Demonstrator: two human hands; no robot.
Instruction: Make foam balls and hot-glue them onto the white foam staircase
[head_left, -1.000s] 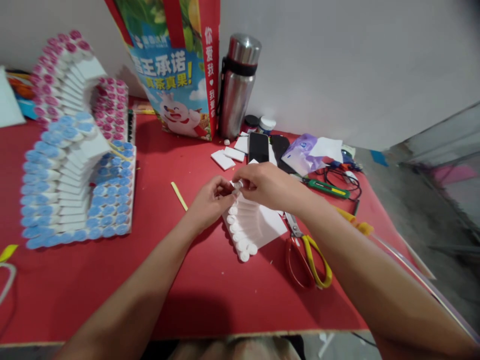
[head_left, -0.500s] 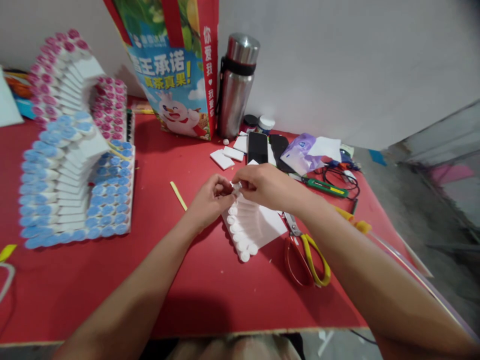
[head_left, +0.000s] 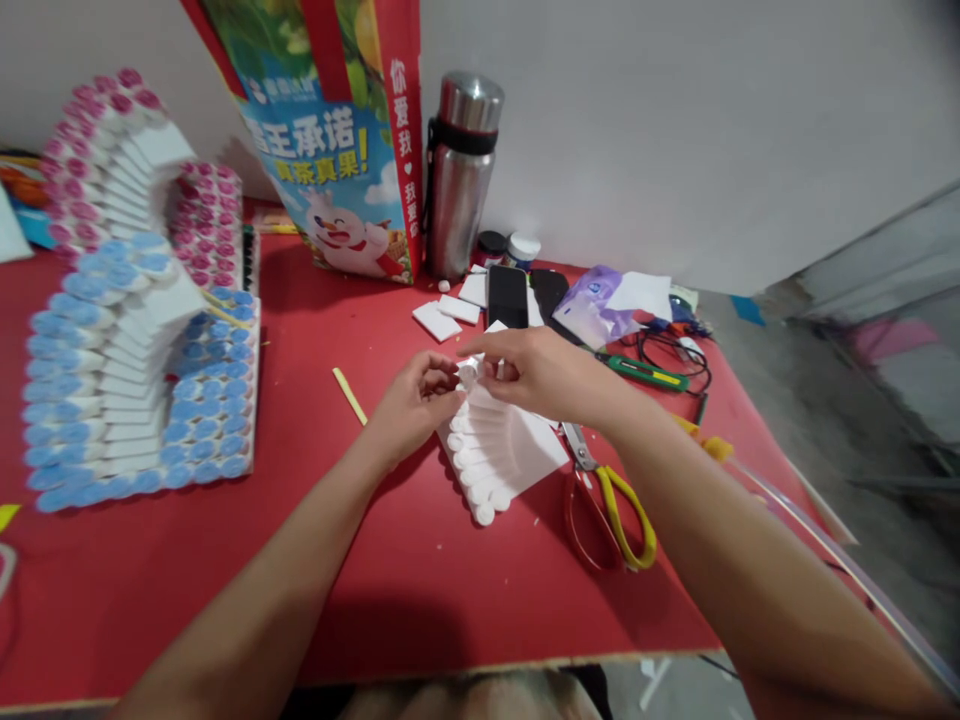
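Note:
A white card piece (head_left: 544,446) lies flat on the red table, carrying a fan of thin white strips and a row of small white rolls (head_left: 460,458) along its left side. At its far end, a small white roll (head_left: 469,371) sits between my two hands. My left hand (head_left: 417,400) is closed, its fingertips touching this roll from the left. My right hand (head_left: 536,372) reaches over from the right, thumb and fingers closed around the same roll, with the forefinger stretched across it. Fingers partly hide the roll. Scissors (head_left: 611,510) with red and yellow handles rest just right of the card.
Blue (head_left: 139,370) and pink (head_left: 82,185) roll-covered models stand left. Behind are a printed bag (head_left: 330,150), steel flask (head_left: 463,180), phone (head_left: 508,296), white card scraps (head_left: 437,321) and purple packet (head_left: 596,305). A green cutter (head_left: 645,372) lies right, a yellow strip (head_left: 349,396) left.
The view has shifted slightly, moving the scene left. My right forefinger has straightened out over the small roll; my left hand stays close beside it.

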